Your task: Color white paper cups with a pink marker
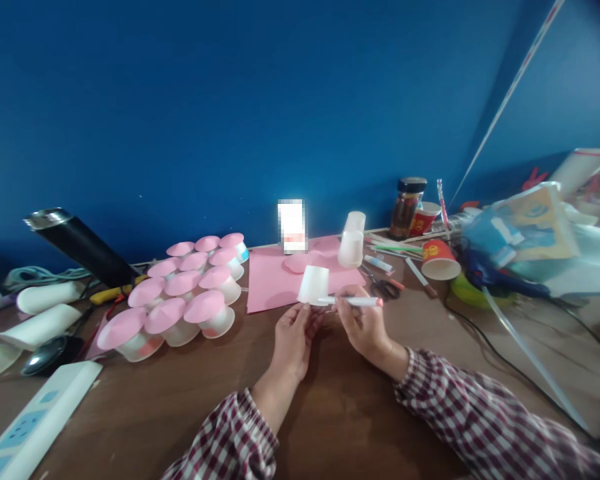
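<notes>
My left hand (294,340) is closed on the rim of a small white paper cup (313,284), held upside down over the table. In my right hand (363,325) is a white marker pen (355,302) with an orange-pink end, gripped like a writing tool. The pen lies across the cup's lower edge, its tip at the cup's side. Behind the cup are sheets of pink paper (265,280) with a round pink piece (300,263) on top. To their right stand white cups (351,249), upside down.
Several cups with pink cone tops (167,315) stand in rows at left, near a black thermos (83,247) and a power strip (40,413). At right are scissors (387,287), a red paper cup (440,260), a dark jar (407,210) and a blue glue gun (500,277) with its cord.
</notes>
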Action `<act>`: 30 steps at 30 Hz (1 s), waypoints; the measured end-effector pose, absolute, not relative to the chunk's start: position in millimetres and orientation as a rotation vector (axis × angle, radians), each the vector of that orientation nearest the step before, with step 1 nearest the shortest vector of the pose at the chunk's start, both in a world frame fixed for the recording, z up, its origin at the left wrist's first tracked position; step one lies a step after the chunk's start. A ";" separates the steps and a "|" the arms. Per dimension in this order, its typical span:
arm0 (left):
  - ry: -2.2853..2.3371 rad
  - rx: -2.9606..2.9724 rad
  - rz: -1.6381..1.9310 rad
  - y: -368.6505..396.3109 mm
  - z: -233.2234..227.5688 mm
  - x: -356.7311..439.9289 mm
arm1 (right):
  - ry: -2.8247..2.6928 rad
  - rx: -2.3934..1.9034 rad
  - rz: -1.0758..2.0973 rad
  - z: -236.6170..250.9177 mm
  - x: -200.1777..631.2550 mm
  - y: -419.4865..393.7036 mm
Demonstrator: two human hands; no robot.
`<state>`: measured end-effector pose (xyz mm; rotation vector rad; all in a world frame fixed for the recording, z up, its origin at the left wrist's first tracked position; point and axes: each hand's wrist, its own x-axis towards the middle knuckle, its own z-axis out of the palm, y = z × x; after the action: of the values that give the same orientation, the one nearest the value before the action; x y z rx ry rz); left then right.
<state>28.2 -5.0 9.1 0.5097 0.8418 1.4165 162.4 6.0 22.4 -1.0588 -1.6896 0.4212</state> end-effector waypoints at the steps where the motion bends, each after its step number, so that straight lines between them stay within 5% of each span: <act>1: 0.846 0.511 1.414 -5.1 9.4 28.3 | -1.692 -1.059 0.418 22.6 162.5 6.0; 30: 0.921 0.566 1.393 -7.2 8.9 31.4 | -1.742 -1.062 0.418 17.7 161.7 8.3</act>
<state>31.4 -7.2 8.9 0.5656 0.9211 1.3932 161.7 8.3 17.7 -1.0615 -1.7423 0.4183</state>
